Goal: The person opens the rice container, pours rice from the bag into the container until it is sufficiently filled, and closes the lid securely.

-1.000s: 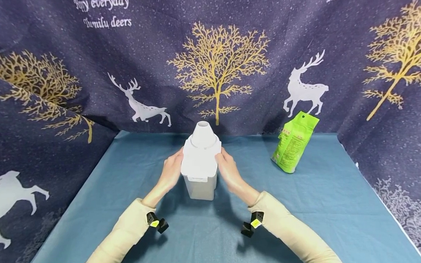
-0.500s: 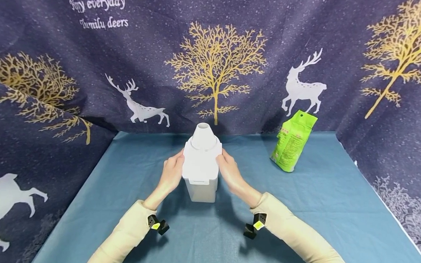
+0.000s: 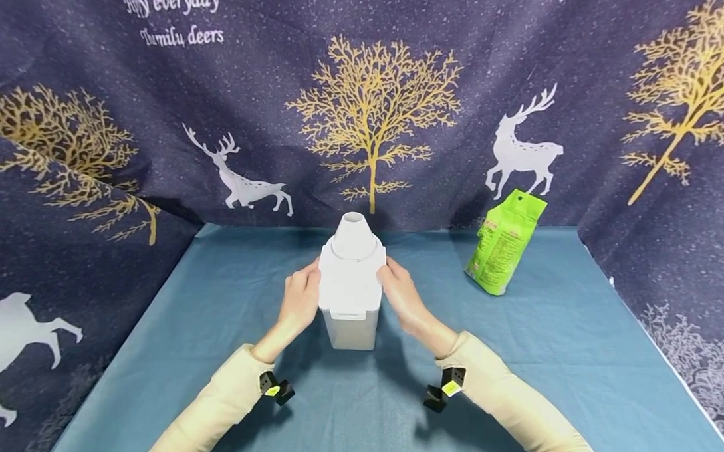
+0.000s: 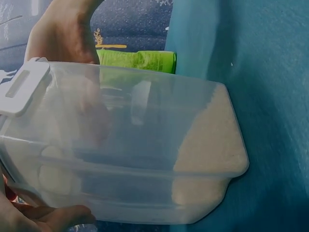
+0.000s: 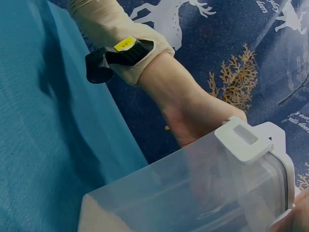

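Both hands' grip [image 3: 299, 301] [image 3: 400, 294] clasping unlabelled white-lidded container [image 3: 349, 286]; backdrop [image 3: 175, 20] lettering "everyday", "deers".

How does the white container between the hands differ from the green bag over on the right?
The container is rigid plastic with a white spouted lid and a see-through body; the green bag is soft printed packaging. The container stands upright mid-table, gripped by the left hand and right hand; the green bag leans at the backdrop, untouched. Both rest on the blue tablecloth.
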Available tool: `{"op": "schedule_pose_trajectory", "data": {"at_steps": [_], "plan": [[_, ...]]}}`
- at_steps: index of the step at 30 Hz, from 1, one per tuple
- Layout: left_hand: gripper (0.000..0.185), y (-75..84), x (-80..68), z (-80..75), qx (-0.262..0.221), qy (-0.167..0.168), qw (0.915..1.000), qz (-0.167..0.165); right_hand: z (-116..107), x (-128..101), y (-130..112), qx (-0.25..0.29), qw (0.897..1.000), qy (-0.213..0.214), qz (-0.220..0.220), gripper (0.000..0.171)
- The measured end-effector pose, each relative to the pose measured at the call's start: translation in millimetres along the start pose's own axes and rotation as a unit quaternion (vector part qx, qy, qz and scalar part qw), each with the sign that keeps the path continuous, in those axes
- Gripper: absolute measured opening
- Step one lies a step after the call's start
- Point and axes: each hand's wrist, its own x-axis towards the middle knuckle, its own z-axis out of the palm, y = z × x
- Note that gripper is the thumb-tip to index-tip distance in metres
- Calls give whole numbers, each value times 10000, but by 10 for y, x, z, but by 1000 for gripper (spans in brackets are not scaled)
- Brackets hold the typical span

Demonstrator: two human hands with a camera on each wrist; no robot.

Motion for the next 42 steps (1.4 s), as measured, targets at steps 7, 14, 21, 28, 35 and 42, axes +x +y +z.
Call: {"op": "schedule_pose_trajectory", "data": {"at_steps": [7, 14, 21, 28, 35, 42], "plan": [[44, 61, -37, 27, -21, 7, 10000, -38, -53, -50, -12, -39, 10000, 29, -64, 58], [44, 98, -76, 72, -34, 6, 9999, -102, -91, -65, 2, -22, 9999, 150, 34, 56], [44, 133, -119, 92, 7, -70, 10000, 23, -120, -91, 0, -29, 9999, 138, 76, 57], [42, 163, -147, 100, -49, -126, 9998, 112, -140, -130, -10, -61, 9997, 173, 130, 56], [37, 184, -159, 117, 74, -71, 9996, 278, -160, -161, -7, -113, 9995, 227, 165, 55], [40, 198, -184, 158, 164, -63, 9994, 289, -181, -200, -20, -157, 9992, 324, 161, 52]]}}
